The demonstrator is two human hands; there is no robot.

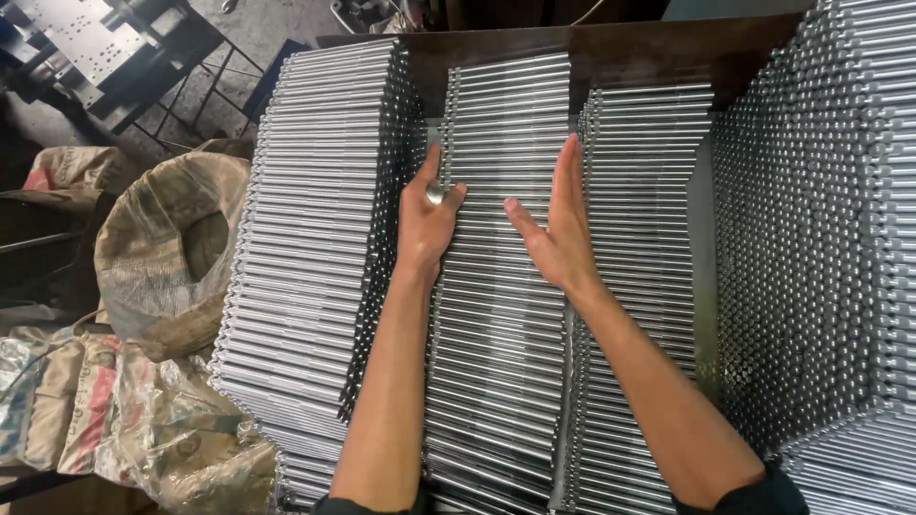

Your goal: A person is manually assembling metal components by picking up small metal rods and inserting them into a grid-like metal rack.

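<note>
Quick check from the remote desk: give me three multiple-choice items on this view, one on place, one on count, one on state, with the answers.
1. Where are both hands?
A. On the sacks
B. On the middle rod stack
C. On the dark back board

2. How many flat rod stacks lie side by side left of the tall wall of rod ends?
A. One
B. Three
C. Six

3. What state is the right hand in?
A. Closed in a fist
B. Open, fingers straight
C. Gripping one rod

Answers:
1 B: the left hand and right hand flank the middle rod stack.
2 B: left stack, middle one, right stack, beside the wall of rod ends.
3 B: its palm stands edge-on against the rods, fingers extended.
</note>
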